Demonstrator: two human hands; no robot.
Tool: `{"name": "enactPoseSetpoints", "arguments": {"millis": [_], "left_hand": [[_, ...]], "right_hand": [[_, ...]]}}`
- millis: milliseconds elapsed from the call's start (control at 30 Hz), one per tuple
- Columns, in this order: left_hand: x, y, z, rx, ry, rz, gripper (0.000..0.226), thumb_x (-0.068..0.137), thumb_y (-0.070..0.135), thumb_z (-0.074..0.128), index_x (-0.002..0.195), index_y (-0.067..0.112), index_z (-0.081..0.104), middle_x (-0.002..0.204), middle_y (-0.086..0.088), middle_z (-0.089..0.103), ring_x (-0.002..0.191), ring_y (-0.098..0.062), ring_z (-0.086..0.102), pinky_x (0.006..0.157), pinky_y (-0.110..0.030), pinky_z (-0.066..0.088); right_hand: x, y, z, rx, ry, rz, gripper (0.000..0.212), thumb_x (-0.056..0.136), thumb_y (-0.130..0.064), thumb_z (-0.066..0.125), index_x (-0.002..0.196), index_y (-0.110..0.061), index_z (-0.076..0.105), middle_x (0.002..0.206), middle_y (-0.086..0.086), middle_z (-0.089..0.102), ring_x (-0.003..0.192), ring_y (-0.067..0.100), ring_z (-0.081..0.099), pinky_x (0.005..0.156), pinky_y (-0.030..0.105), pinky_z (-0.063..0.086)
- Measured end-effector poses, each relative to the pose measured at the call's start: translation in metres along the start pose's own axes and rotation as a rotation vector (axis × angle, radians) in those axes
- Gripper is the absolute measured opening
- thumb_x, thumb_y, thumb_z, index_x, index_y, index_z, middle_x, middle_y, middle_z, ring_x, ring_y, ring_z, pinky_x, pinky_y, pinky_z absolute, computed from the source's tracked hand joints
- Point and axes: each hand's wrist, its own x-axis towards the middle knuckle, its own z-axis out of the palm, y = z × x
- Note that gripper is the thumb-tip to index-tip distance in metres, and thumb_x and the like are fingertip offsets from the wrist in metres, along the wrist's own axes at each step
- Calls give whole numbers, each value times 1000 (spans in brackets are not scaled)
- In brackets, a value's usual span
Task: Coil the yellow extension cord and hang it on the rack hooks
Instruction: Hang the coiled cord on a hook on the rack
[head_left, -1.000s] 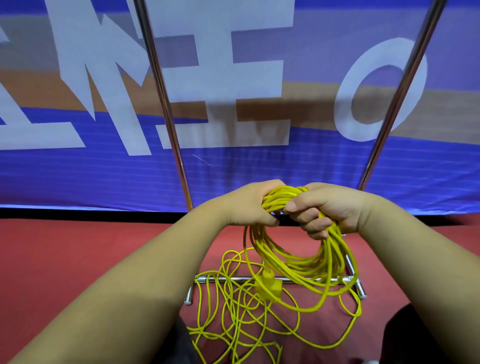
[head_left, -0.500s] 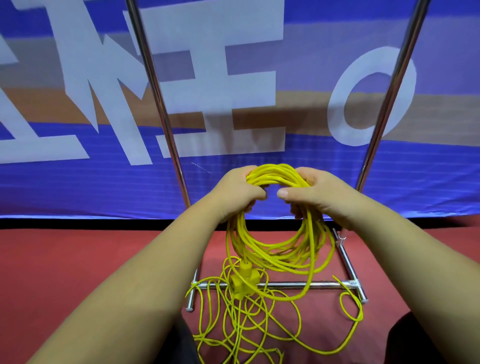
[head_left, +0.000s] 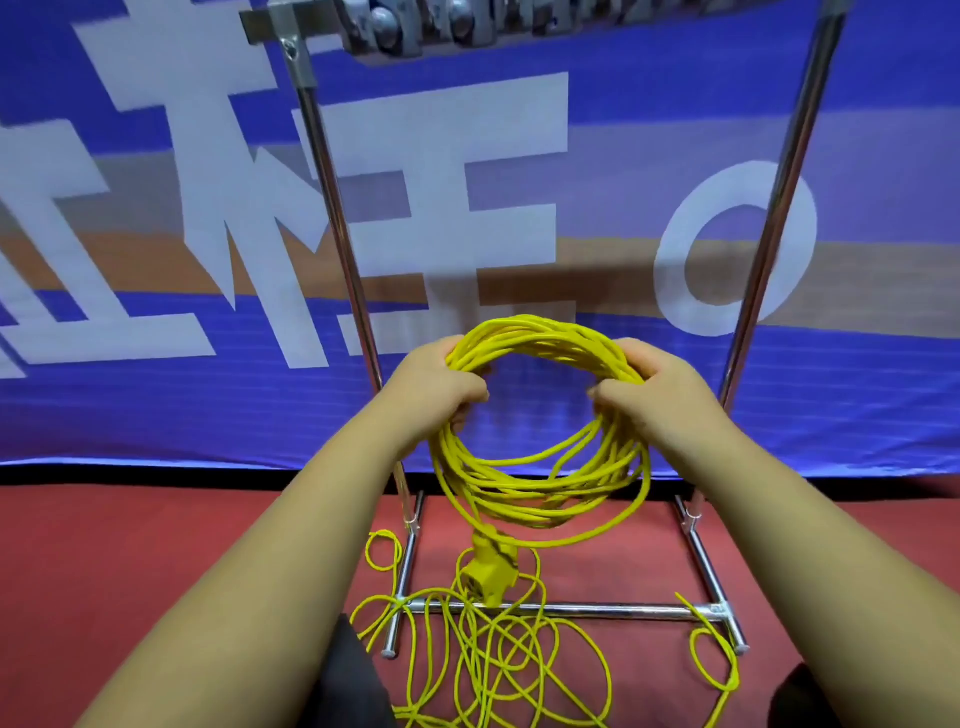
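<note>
My left hand (head_left: 431, 389) curls around the left side of the coiled yellow extension cord (head_left: 519, 328), and my right hand (head_left: 657, 397) clasps its right side. The loops stand upright between my hands, in front of the rack (head_left: 335, 208). Below my grip are the socket block (head_left: 491, 569) and loose cord on the red floor (head_left: 130, 561); the hooks (head_left: 387, 26) are above it.

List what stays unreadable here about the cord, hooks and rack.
Head view, top edge: chrome rack's top hooks blurred and cut off.
Bottom edge cuts the yellow extension cord; its loose end unseen.
On the yellow socket block, outlets too blurred to count.
</note>
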Motion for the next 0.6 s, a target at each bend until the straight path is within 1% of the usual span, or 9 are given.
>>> {"name": "enactPoseSetpoints", "arguments": {"millis": [67, 133, 167, 233, 300, 367, 433, 533, 600], "left_hand": [[-5, 10, -10, 97, 7, 34, 23, 71, 2, 65, 93, 5, 59, 59, -10, 49, 48, -23, 47, 52, -40, 45], [-9, 23, -18, 173, 14, 73, 26, 71, 6, 66, 96, 6, 60, 59, -9, 52, 49, -23, 50, 52, -40, 47], [-10, 30, -22, 186, 15, 96, 23, 74, 8, 67, 95, 9, 60, 59, -7, 53, 49, -23, 50, 53, -40, 47], [-12, 42, -34, 150, 19, 134, 18, 81, 13, 75, 93, 18, 62, 58, 1, 54, 51, -21, 50, 54, -38, 46], [-13, 52, -48, 50, 22, 159, 26, 82, 27, 84, 101, 24, 66, 62, 7, 54, 56, -20, 49, 55, -36, 46], [-13, 63, -64, -36, 33, 174, 40, 73, 43, 86, 106, 28, 68, 69, 0, 55, 58, -21, 49, 56, -37, 46], [-12, 77, -80, -81, 61, 194, 43, 71, 51, 82, 107, 31, 68, 75, -6, 59, 57, -22, 50, 53, -34, 47], [-8, 103, -104, -57, 127, 227, 45, 78, 50, 79, 113, 24, 67, 81, -8, 64, 57, -20, 52, 51, -31, 48], [-1, 124, -121, -30, 157, 242, 40, 81, 44, 82, 111, 21, 69, 80, -7, 64, 58, -18, 52, 53, -32, 47]], "right_hand": [[2, -13, -3, 36, 20, -15, 22, 83, -6, 70, 93, -25, 73, 74, 13, 70, 63, 19, 63, 59, 33, 50], [6, -22, -1, 89, 31, 1, 22, 81, -5, 70, 92, -24, 75, 71, 13, 68, 63, 22, 62, 61, 37, 49], [9, -28, 0, 108, 43, 16, 21, 80, -4, 70, 90, -23, 75, 68, 11, 66, 62, 22, 60, 60, 36, 47], [16, -43, 4, 113, 58, 32, 16, 79, -5, 71, 83, -20, 73, 64, 8, 62, 57, 21, 55, 58, 35, 42], [25, -64, 6, 92, 42, 17, 14, 78, -6, 72, 77, -20, 72, 62, 5, 62, 55, 20, 53, 56, 33, 41], [37, -89, 6, 64, 12, -14, 12, 80, -6, 73, 82, -18, 74, 61, 3, 63, 53, 18, 54, 51, 28, 43], [49, -117, 5, 29, -3, -55, 11, 82, -7, 75, 91, -13, 76, 64, 4, 67, 54, 16, 59, 49, 26, 47], [69, -156, 5, -14, -3, -125, 13, 82, -14, 80, 94, -16, 76, 68, 5, 71, 57, 14, 65, 54, 26, 53], [83, -179, 5, 33, 10, -151, 15, 78, -18, 81, 92, -19, 77, 69, 7, 72, 63, 21, 70, 61, 37, 59]]}}
